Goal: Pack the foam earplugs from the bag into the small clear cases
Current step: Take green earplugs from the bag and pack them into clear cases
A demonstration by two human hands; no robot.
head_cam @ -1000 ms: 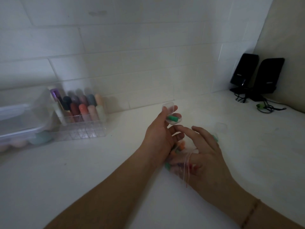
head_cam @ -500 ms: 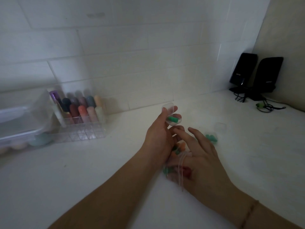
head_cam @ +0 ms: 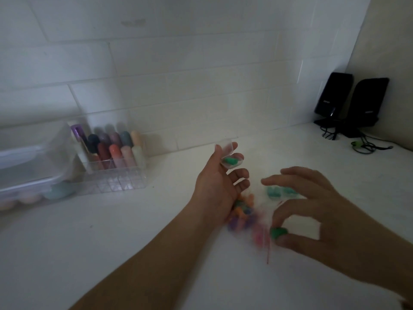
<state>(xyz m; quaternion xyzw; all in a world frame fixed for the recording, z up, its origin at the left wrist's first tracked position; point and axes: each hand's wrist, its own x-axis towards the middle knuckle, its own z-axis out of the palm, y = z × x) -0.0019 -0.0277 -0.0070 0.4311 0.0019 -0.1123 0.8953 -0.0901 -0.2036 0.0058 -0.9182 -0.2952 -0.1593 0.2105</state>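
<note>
Above the white counter (head_cam: 111, 242), your left hand (head_cam: 214, 186) pinches an open clear case (head_cam: 230, 156) with a green plug inside (lid up), while your right hand (head_cam: 324, 220) nips a green earplug (head_cam: 278, 232) between thumb and forefinger, beside the blurred bag of earplugs (head_cam: 242, 214).

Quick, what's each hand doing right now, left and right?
Left hand: holds a small clear case with a green earplug inside.
Right hand: pinches a green earplug between thumb and finger.

A home desk corner is suggested, dimly lit, white brick-patterned wall (head_cam: 178, 63), white tabletop (head_cam: 111, 242), clear organiser of coloured tubes (head_cam: 111, 157), black speakers (head_cam: 350, 101) set in the corner.
</note>
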